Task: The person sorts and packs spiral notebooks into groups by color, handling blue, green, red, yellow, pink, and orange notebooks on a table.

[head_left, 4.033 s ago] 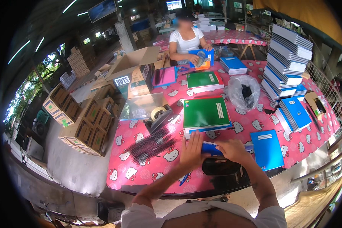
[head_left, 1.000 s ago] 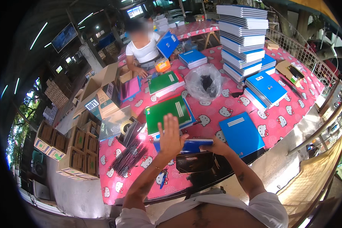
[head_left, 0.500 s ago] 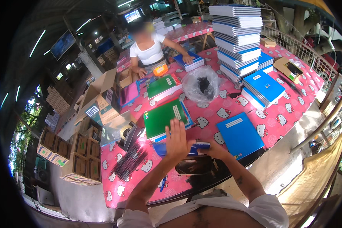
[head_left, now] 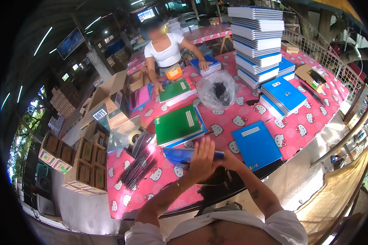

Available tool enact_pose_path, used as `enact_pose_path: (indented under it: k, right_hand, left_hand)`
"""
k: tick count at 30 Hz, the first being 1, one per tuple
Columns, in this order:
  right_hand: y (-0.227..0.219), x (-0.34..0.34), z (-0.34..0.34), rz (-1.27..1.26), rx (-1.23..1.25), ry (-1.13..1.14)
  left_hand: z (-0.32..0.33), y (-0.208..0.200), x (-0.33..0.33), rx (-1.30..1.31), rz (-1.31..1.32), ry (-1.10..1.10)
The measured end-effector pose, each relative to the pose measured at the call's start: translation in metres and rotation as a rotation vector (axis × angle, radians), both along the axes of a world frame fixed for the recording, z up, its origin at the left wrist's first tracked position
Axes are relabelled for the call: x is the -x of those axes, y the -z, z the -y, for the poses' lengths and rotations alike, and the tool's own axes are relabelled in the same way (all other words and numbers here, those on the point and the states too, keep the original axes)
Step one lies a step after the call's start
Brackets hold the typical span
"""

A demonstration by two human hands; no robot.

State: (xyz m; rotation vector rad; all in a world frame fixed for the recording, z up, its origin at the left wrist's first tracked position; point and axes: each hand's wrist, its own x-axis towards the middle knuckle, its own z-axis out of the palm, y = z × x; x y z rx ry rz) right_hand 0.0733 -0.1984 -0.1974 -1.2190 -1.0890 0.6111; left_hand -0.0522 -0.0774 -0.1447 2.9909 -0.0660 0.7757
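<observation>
A blue spiral notebook (head_left: 172, 155) is held up near the table's front edge, its coil edge facing up. My left hand (head_left: 202, 161) lies along it with fingers stretched over the coil edge. At the notebook's right end my right hand (head_left: 230, 160) grips it, partly hidden behind the left. Just beyond is a stack topped by a green notebook (head_left: 178, 124). To the right a blue notebook (head_left: 256, 143) lies flat. A bundle of thin black coil-like strands (head_left: 139, 170) rests to the left.
A tall notebook pile (head_left: 255, 49) rises at the far right, with a shorter blue stack (head_left: 283, 96) before it. A clear plastic bag (head_left: 216, 90) sits mid-table. Cardboard boxes (head_left: 110, 107) and a tape roll (head_left: 135, 138) stand left. Across the table is a co-worker (head_left: 163, 49).
My left hand has slid right along the notebook's coil edge, close to my right hand. The co-worker's hand on the left has moved onto the farther green notebook.
</observation>
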Motion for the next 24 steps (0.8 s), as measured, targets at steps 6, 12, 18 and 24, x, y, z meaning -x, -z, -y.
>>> enact_pose_path:
  k: [6,12,18,24]
  right_hand:
    - [-0.005,0.008,0.0,0.108,0.016,0.096]
    - [0.015,0.006,0.004,-0.019,0.249,0.056]
    - [0.018,0.058,0.034,0.203,0.33,0.35]
    - [0.015,0.138,0.055,0.607,0.073,0.206]
  left_hand:
    - [0.01,0.02,0.014,0.009,0.043,0.064]
    - [0.028,0.021,0.023,0.075,0.046,0.004]
    - [0.045,0.058,0.098,0.824,0.311,-0.464]
    - [0.014,0.109,0.122,1.485,-0.005,-0.287]
